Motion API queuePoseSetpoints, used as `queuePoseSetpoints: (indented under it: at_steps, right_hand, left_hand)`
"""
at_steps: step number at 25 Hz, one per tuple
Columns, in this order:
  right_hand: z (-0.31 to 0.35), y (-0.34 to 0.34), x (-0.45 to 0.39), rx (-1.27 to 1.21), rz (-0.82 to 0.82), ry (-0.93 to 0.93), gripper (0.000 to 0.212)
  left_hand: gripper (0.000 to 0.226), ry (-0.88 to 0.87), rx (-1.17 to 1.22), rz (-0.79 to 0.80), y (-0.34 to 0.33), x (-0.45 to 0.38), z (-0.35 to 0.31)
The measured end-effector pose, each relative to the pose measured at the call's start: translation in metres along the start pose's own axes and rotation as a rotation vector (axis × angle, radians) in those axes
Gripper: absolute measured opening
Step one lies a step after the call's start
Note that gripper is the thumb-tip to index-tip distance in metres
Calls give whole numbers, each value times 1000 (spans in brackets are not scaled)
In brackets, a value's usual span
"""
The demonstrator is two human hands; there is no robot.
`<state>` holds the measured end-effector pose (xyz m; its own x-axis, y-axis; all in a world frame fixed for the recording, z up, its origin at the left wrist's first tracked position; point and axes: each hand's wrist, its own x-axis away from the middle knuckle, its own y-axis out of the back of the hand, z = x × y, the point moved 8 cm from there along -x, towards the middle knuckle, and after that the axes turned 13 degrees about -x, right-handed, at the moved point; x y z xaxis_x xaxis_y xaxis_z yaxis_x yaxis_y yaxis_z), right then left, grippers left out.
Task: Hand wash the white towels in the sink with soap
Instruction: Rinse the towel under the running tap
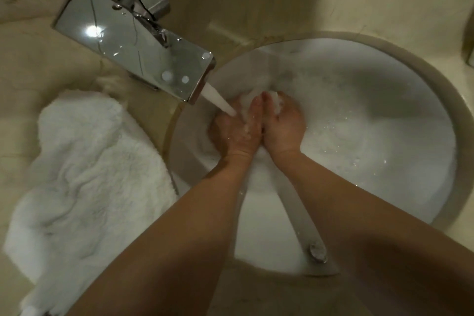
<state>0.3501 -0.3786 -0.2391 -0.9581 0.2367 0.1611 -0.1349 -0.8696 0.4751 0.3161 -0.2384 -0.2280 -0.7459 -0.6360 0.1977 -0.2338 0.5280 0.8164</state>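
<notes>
Both hands, left hand [237, 133] and right hand [282, 128], are clutching a bunched wet white towel [259, 102] together under the chrome tap's stream [218, 100] in the round white sink [384, 120]. Rinsing or scrubbing appears under way; a second fluffy white towel [87, 172] is lying left on the counter, likely awaiting washing next.

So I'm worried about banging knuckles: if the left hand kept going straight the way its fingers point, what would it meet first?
Probably the wet white cloth bunched at the fingertips of the left hand, under the water stream. Beyond it lies the far wall of the sink, though depth is hard to judge.
</notes>
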Motion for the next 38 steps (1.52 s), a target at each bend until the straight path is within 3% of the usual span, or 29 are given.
queuePoseSetpoints:
  at_steps: [6,10,14,16,19,21,23,25,28,32,35,38]
  right_hand:
    - [7,1,-10,146,34,40,77]
    - [3,2,-11,144,48,-55,47]
    - [5,13,2,-5,-30,-136,37]
    - [6,17,7,-54,-48,-170,35]
    - [11,27,12,-182,-119,-168,36]
    - [19,36,12,-301,-155,-148,41]
    - [25,43,8,-406,-147,-152,45]
    - [32,44,5,-499,-124,-171,40]
    - [37,34,2,-563,-27,-179,29]
    - [37,16,5,-372,86,-164,29]
    - [38,11,11,-461,175,-240,33]
    - [29,-4,22,-525,287,-381,52]
  left_hand:
    - [38,13,-173,144,-19,-10,9]
    - [66,57,-91,156,-16,-9,6]
    - [49,-67,-78,228,-3,-5,-6]
    - [60,-153,-102,182,4,0,-7]
    - [91,22,-167,145,10,10,-2]
    - [97,202,49,295,12,17,-2]
    - [63,338,352,486,10,25,-11]
    - [31,359,554,538,18,27,-19]
    - [46,333,640,430,32,21,-17]
    - [82,146,367,22,64,5,-13]
    - [88,70,190,30,68,3,-14]
    - [69,65,105,72,60,5,-8]
